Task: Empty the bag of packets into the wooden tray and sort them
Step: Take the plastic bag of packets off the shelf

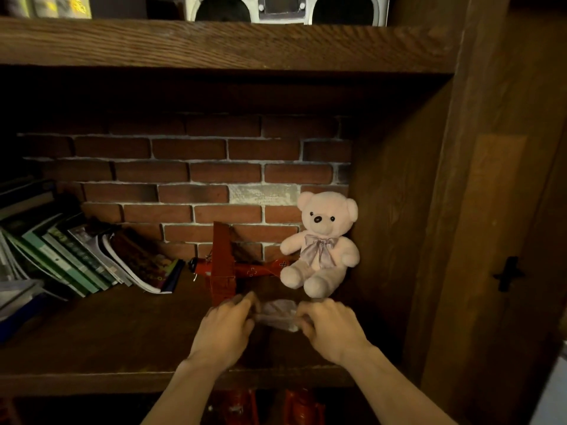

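Your left hand and right hand both reach onto the wooden shelf, fingers curled closed on opposite ends of a small clear plastic bag. The bag sits between your hands, just in front of the red toy plane and the pink teddy bear; its contents are too blurred to tell.

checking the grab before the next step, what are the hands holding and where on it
Both hold a small clear plastic bag between them: left hand at its left end, right hand at its right end. The picture is blurred.
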`<state>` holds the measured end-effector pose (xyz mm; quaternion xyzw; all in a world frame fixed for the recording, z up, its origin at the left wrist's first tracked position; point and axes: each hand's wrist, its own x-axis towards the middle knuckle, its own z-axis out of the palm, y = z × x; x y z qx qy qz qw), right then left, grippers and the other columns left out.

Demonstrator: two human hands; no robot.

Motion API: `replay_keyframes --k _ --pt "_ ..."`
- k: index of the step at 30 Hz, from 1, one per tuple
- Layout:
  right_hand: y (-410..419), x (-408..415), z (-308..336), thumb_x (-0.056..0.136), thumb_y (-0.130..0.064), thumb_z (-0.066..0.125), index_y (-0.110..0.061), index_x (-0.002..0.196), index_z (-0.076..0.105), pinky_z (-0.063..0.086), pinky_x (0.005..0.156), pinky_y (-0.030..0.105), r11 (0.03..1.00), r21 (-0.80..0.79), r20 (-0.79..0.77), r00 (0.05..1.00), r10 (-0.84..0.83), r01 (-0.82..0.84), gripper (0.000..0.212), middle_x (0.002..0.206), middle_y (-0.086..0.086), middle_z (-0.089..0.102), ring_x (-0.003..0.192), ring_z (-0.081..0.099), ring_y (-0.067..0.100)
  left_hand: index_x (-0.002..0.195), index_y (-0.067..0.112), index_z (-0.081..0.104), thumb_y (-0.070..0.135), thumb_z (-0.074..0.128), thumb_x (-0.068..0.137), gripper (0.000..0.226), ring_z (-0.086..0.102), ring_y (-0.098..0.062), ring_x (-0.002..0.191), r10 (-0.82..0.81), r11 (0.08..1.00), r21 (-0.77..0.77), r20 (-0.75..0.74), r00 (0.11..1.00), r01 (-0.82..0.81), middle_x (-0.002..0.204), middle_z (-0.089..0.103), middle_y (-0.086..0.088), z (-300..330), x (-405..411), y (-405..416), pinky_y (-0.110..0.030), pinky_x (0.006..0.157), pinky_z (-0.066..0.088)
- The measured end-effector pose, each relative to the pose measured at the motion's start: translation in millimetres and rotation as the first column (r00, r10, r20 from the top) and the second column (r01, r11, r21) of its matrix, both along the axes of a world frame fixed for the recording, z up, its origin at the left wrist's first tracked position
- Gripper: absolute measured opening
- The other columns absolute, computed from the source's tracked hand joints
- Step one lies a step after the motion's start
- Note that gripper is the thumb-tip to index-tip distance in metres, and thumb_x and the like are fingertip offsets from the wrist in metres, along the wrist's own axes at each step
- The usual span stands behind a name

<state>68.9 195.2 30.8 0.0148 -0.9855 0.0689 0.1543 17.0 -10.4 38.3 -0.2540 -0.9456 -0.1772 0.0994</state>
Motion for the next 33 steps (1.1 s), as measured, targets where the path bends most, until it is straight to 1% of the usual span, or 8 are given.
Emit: replay_keyframes --k 4,9,14,18,22,26,29,33 --pt "-4 5 34 0.098 -0.030 0.056 -0.029 0.099 0.065 0.054 0.072 0.040 1.000 -0.006 -0.079 0.996 0.029 -0.030 0.010 0.101 -0.003 0.070 0.089 0.067 0.023 0.108 0.036 0.051 0.026 0.055 0.098 0.014 0.059 -0.013 0.103 -0.026 0.995 0.093 -0.123 0.992 0.037 0.113 0.059 0.011 28 4 -5 -0.030 0.081 0.048" --pt "-8 15 73 0.098 -0.032 0.059 -0.026 0.097 0.071 0.054 0.075 0.038 0.999 -0.003 -0.148 0.988 0.044 -0.045 0.014 0.101 -0.002 0.072 0.093 0.066 0.023 0.095 0.038 0.053 0.035 0.058 0.096 0.006 0.060 -0.013 0.095 -0.025 0.990 0.128 -0.260 0.965 0.060 0.099 0.060 0.013 61 6 -17 -0.032 0.076 0.050" --pt "-14 25 100 0.094 -0.035 0.065 -0.029 0.094 0.074 0.057 0.078 0.039 0.996 -0.077 -0.156 0.987 0.035 -0.047 0.011 0.092 -0.007 0.074 0.090 0.068 0.019 0.095 0.037 0.060 0.041 0.059 0.093 0.005 0.068 -0.015 0.088 -0.010 0.982 0.177 -0.295 0.955 0.065 0.093 0.072 0.014 86 16 -33 -0.038 0.075 0.055" --pt "-24 38 113 0.093 -0.032 0.068 -0.028 0.091 0.076 0.057 0.077 0.037 0.994 -0.100 -0.188 0.982 0.034 -0.053 0.009 0.078 -0.015 0.063 0.078 0.061 0.010 0.095 0.039 0.059 0.044 0.059 0.093 0.006 0.068 -0.015 0.087 -0.009 0.979 0.192 -0.296 0.955 0.069 0.090 0.073 0.015 94 26 -44 -0.040 0.076 0.057" --pt "-34 52 112 0.092 -0.034 0.069 -0.031 0.090 0.075 0.057 0.079 0.040 0.995 -0.092 -0.175 0.984 0.024 -0.041 0.007 0.089 -0.011 0.074 0.086 0.066 0.014 0.093 0.040 0.060 0.042 0.060 0.093 0.001 0.067 -0.011 0.086 -0.037 0.976 0.193 -0.288 0.957 0.096 0.088 0.071 0.017 93 36 -53 -0.038 0.075 0.056" --pt "-45 67 108 0.096 -0.033 0.066 -0.031 0.097 0.073 0.047 0.071 0.031 0.997 -0.074 -0.146 0.989 -0.011 0.000 0.007 0.092 -0.011 0.068 0.094 0.065 0.015 0.095 0.040 0.060 0.040 0.061 0.094 0.002 0.066 -0.006 0.083 -0.080 0.969 0.208 -0.250 0.965 0.134 0.087 0.070 0.018 82 43 -59 -0.037 0.074 0.058" --pt "-51 78 100 0.094 -0.034 0.068 -0.031 0.097 0.073 0.055 0.077 0.036 0.997 -0.063 -0.116 0.992 -0.042 0.035 0.006 0.101 -0.009 0.074 0.094 0.067 0.016 0.093 0.042 0.060 0.042 0.061 0.093 0.002 0.065 -0.006 0.080 -0.070 0.973 0.200 -0.222 0.973 0.116 0.084 0.069 0.017 71 50 -62 -0.038 0.072 0.057" --pt "-57 104 85 0.093 -0.037 0.068 -0.032 0.093 0.071 0.056 0.076 0.038 0.996 -0.054 -0.060 0.996 -0.070 0.067 0.006 0.097 -0.007 0.072 0.093 0.066 0.018 0.093 0.044 0.059 0.044 0.061 0.092 0.002 0.066 -0.008 0.083 -0.081 0.975 0.189 -0.171 0.982 0.113 0.085 0.070 0.018 55 74 -68 -0.040 0.075 0.058"
